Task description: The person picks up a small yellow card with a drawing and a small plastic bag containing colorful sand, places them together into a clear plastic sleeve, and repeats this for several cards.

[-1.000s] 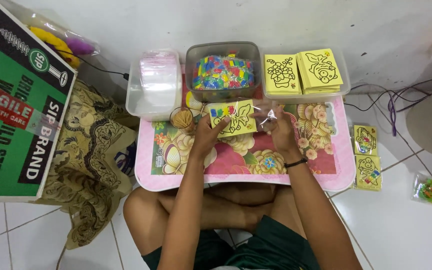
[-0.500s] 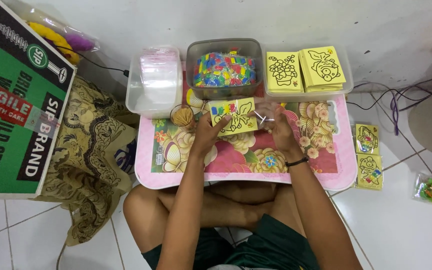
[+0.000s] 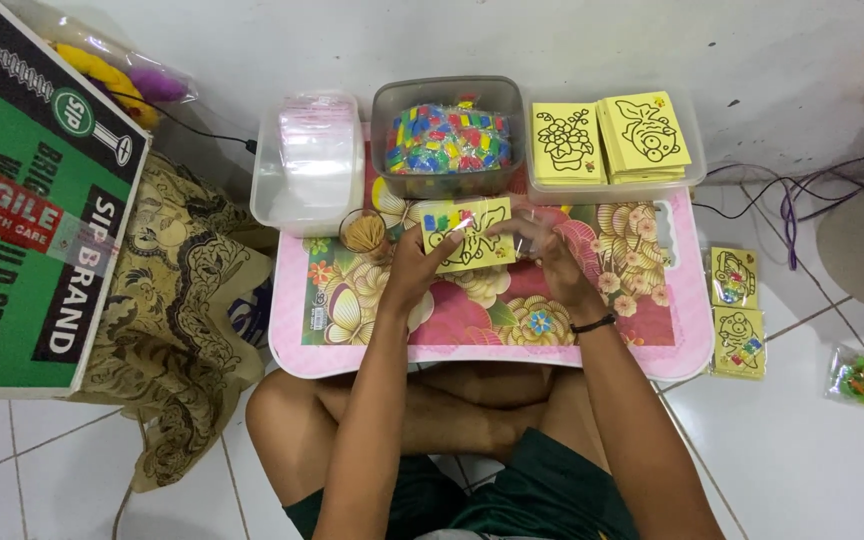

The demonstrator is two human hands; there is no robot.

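Yellow and printed with a black line drawing, the card (image 3: 467, 235) sits in a clear plastic sleeve over the middle of the pink floral lap table (image 3: 687, 330), with the left hand (image 3: 414, 270) gripping its 7 o'clock corner and the right hand (image 3: 542, 255) pinching the sleeve's edge at 3 o'clock, fingers closed on it. At 12 o'clock from the card stands a clear tub of coloured pieces (image 3: 447, 135), at 10 o'clock a tub of plastic sleeves (image 3: 310, 160), at 1 o'clock a tray of yellow cards (image 3: 607, 140), and two more finished cards (image 3: 737, 310) lie on the floor at 3 o'clock.
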